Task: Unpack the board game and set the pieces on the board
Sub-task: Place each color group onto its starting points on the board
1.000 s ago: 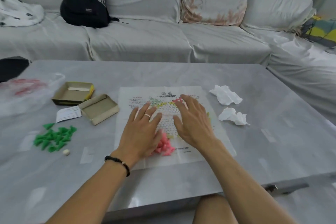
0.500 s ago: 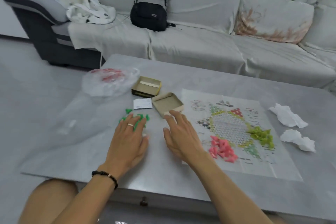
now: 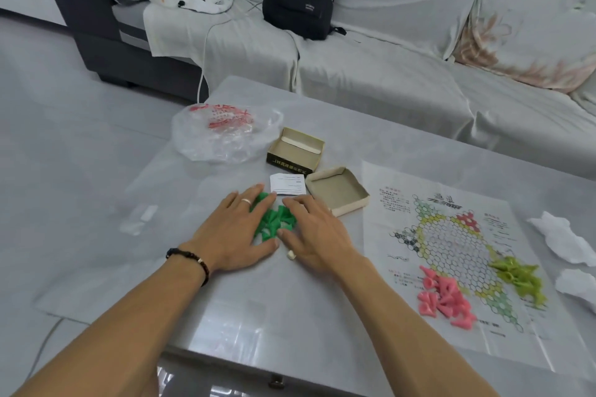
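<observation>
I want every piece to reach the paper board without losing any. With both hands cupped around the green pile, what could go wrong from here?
1. The green pieces are loose cones between the left hand and right hand; swept across, some could roll away.
2. The small white piece by the right hand may get left behind.
3. The paper board looks thin; pushing the pile on could crease it and scatter the pink pieces.

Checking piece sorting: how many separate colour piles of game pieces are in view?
3. Green pile on the table between both hands, off the board. Pink pile at the board's near edge. Yellow-green pile on its right side. The hands may hide some green pieces.
</observation>
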Demonstrator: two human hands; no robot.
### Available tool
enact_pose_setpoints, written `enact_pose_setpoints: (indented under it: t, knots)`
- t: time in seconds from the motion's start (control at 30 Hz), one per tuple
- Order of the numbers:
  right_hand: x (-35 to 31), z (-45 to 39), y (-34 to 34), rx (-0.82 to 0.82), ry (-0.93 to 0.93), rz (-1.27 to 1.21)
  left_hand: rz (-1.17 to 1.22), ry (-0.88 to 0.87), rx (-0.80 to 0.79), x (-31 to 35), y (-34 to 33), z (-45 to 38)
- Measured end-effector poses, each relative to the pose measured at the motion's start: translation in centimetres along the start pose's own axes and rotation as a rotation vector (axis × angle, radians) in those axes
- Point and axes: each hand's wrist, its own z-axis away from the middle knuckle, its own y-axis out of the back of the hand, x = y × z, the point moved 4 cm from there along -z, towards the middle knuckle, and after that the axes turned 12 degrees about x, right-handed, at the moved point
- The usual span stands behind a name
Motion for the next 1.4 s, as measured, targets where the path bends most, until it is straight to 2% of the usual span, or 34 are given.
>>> enact_pose_setpoints:
  t: [0.2,0.4,0.6,1.0,1.2,1.4]
  knots:
    - [-0.2,-0.8,-0.5,0.128,0.044,0.074,-0.059,-0.058,0.147,-0.3,-0.3,-0.2]
    - [-0.7,-0.8,-0.7,0.199,0.092,0.130,-0.014,-0.050,0.168,0.1,-0.4,-0.5]
    - [-0.8,-0.8,-0.9,0.158,0.052,0.151,0.019,-0.066,0.231,0.2,-0.8,-0.9]
    - [-0.2,-0.9,-1.2,0.220,0.007,0.112,0.020,-0.065,0.266,0.4,-0.6,-1.8]
    - [-0.3,-0.7,-1.0,0.227,-0.028,0.107,-0.030,-0.023,0.341,0.3,-0.2,-1.0]
    - [-0.2,-0.9,-1.3,0.270,0.024,0.169,-0.001,-0.022,0.370,0.5,-0.1,-1.1]
